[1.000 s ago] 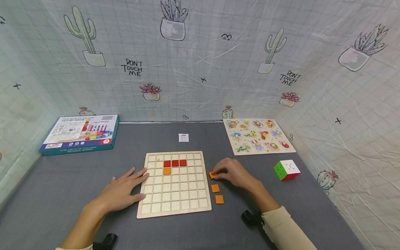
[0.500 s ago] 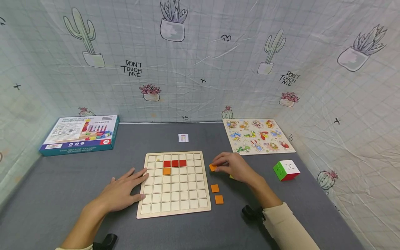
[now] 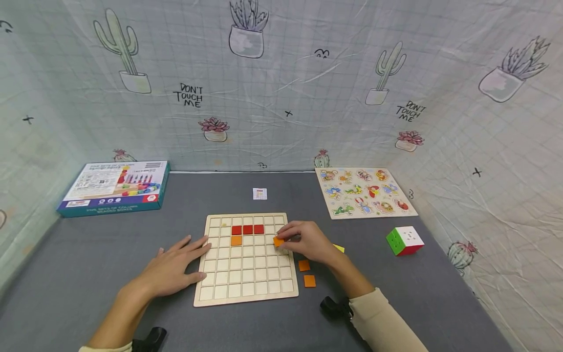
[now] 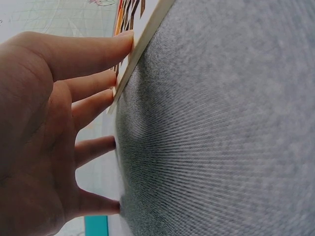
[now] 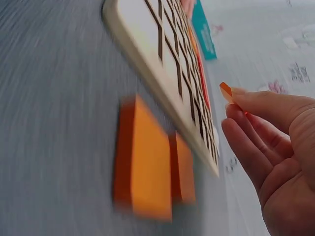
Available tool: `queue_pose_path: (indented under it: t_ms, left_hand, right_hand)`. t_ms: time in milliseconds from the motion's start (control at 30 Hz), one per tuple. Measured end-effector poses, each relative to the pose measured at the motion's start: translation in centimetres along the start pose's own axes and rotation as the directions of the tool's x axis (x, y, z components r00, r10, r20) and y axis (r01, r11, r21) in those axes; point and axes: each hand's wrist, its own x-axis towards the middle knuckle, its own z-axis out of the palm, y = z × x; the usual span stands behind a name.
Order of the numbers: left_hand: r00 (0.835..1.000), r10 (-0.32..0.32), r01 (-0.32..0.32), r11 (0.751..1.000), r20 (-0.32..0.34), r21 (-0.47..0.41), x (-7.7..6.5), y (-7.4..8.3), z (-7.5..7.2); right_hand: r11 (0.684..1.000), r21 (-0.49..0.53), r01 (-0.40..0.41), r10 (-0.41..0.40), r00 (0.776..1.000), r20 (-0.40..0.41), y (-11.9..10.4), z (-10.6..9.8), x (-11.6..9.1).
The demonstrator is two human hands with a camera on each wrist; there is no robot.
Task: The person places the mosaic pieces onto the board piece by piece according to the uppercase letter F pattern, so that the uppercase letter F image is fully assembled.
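Observation:
A wooden grid board (image 3: 246, 275) lies on the grey table, with red tiles (image 3: 248, 230) in a row and one orange tile (image 3: 236, 240) below the leftmost. My left hand (image 3: 169, 271) rests at its left edge, fingers spread; in the left wrist view the thumb (image 4: 98, 55) touches the rim. Over the board's right columns, my right hand (image 3: 310, 241) pinches another orange square tile (image 3: 278, 242) between thumb and fingers. The right wrist view shows this tile (image 5: 226, 92) held up off the board.
Two loose orange tiles (image 3: 310, 281) lie right of the board. A yellow piece (image 3: 339, 248) is partly hidden by the right forearm. Farther out are a puzzle cube (image 3: 404, 240), an insect picture board (image 3: 367, 193), a small printed card (image 3: 259, 194) and a flat teal box (image 3: 114, 188).
My right hand first shifted away from me with the pinched orange tile, then moved left over the board. The yellow piece came into sight. My left hand stayed put.

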Motion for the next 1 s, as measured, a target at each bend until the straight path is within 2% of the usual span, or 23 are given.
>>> queue_pose_path:
  t_ms: [200, 367, 567, 800, 1000]
  left_hand:
    - [1.000, 0.001, -0.001, 1.000, 0.002, -0.005, 0.0, 0.0, 0.0]
    - [1.000, -0.001, 0.001, 1.000, -0.008, -0.003, 0.1, 0.1, 0.1]
    - [1.000, -0.002, 0.002, 1.000, -0.001, 0.001, 0.1, -0.1, 0.2]
    - [1.000, -0.003, 0.003, 1.000, 0.000, -0.006, 0.1, -0.1, 0.3]
    - [1.000, -0.001, 0.001, 1.000, 0.002, -0.002, 0.1, -0.2, 0.1]
  right_hand:
    - [1.000, 0.012, 0.022, -0.022, 0.999, 0.031, -1.3, 2.5, 1.8]
    - [0.998, -0.021, 0.055, -0.054, 0.997, 0.052, -2.8, 4.1, 3.4]
    - [0.995, -0.084, 0.060, -0.056, 0.997, 0.055, -4.3, 5.9, 4.9]
    - [0.980, -0.175, 0.092, -0.086, 0.995, 0.039, -5.1, 7.3, 5.8]
    - [0.980, -0.193, 0.055, -0.048, 0.998, 0.041, -5.1, 7.7, 5.8]
